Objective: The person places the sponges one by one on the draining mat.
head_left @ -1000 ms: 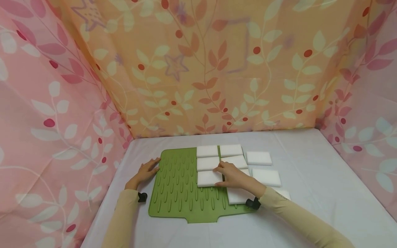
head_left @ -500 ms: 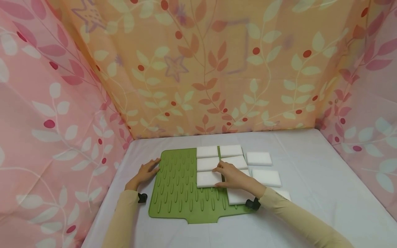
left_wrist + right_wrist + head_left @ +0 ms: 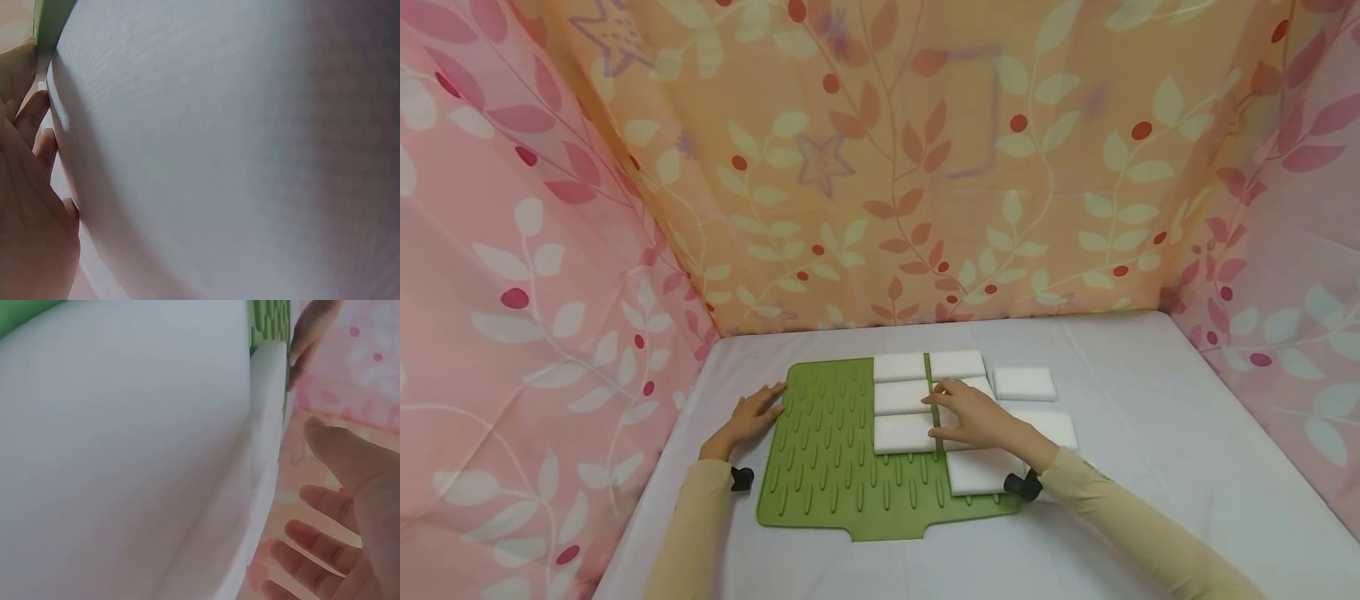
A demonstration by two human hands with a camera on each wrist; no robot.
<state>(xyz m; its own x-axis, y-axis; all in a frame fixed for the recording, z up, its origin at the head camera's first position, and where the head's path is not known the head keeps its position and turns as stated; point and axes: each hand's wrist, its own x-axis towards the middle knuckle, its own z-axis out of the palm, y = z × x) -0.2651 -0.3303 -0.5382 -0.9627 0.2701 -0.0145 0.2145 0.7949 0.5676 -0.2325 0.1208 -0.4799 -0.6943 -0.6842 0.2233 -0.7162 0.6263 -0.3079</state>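
Note:
A green ridged mat [image 3: 820,442] lies flat, with several white sponges [image 3: 901,398] set in two columns on its right part. My left hand [image 3: 747,421] rests at the mat's left edge, fingers extended; in the left wrist view its fingertips [image 3: 37,103] are down by the white cloth, beside the mat's edge. My right hand [image 3: 977,418] hovers over the right column, fingers spread and holding nothing. It partly hides the sponges beneath. The nearest sponge of the left column [image 3: 902,435] lies just left of its thumb. In the right wrist view the right hand [image 3: 350,519] is apart from the sponges.
More white sponges [image 3: 1024,383] lie on the white cloth [image 3: 1150,433] to the right of the mat, one mostly behind the right wrist. A short tab [image 3: 887,532] sticks out from the mat's near edge. Patterned fabric walls [image 3: 880,167] enclose the table's back and sides.
My right hand has let go of the nearest left-column sponge and moved up and slightly right. That sponge stays where it was. My left hand has not moved.

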